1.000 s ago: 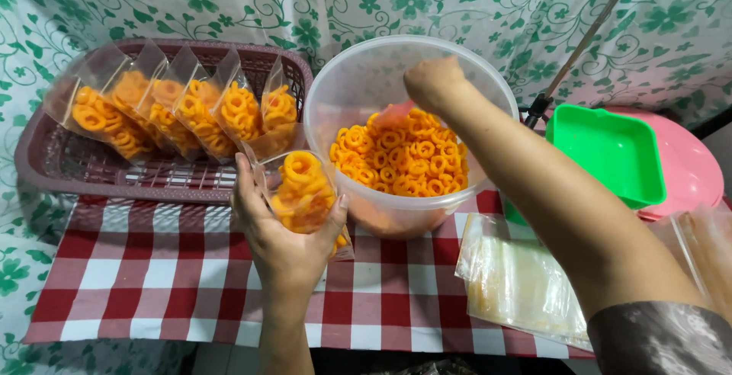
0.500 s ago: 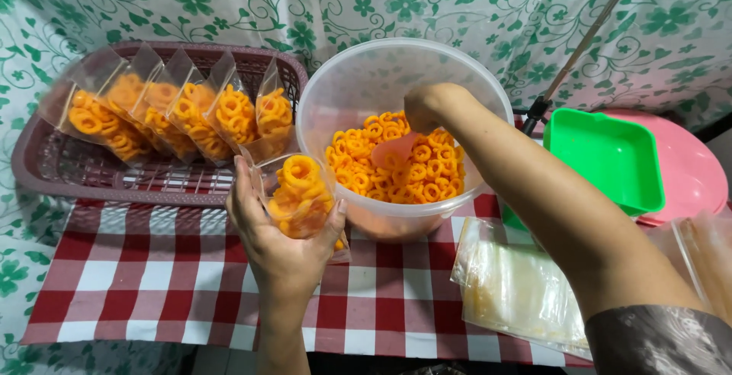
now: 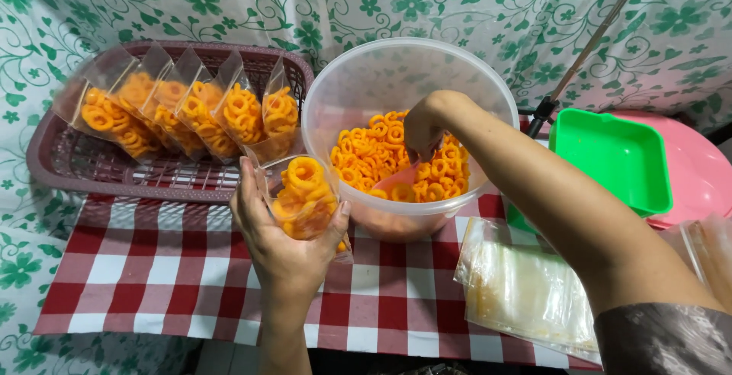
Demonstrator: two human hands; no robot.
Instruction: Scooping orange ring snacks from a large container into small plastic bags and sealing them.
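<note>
A head-worn camera looks down at a table covered by a red and white checked cloth (image 3: pixel 152 268), with green floral fabric (image 3: pixel 473 1) behind it.

At the 10 o'clock part of the view sits a maroon plastic basket (image 3: pixel 61 169). Five filled clear bags (image 3: pixel 191 112) of orange ring snacks lean in a row inside it.

Just below centre, toward 7 o'clock, the left hand (image 3: pixel 278 241) is closed around a small clear bag (image 3: pixel 305 196), holding it upright with its mouth open. The bag is heaped with orange rings and sits just beside the near wall of the bowl.

At centre stands a large translucent round bowl (image 3: pixel 343 93), partly filled with loose orange ring snacks (image 3: pixel 374 154). The right hand (image 3: pixel 425 123) reaches down into the bowl from the 4 o'clock side, fingers curled around the handle of a pink scoop (image 3: pixel 398 181), whose blade is pushed into the snacks.

At 5 o'clock a stack of empty clear bags (image 3: pixel 526 291) lies flat on the cloth, under the right forearm.

At 3 o'clock a green square container (image 3: pixel 610 154) rests against a pink round lid or basin (image 3: pixel 698 173). A thin dark rod (image 3: pixel 587 47) slants up toward 1 o'clock.
</note>
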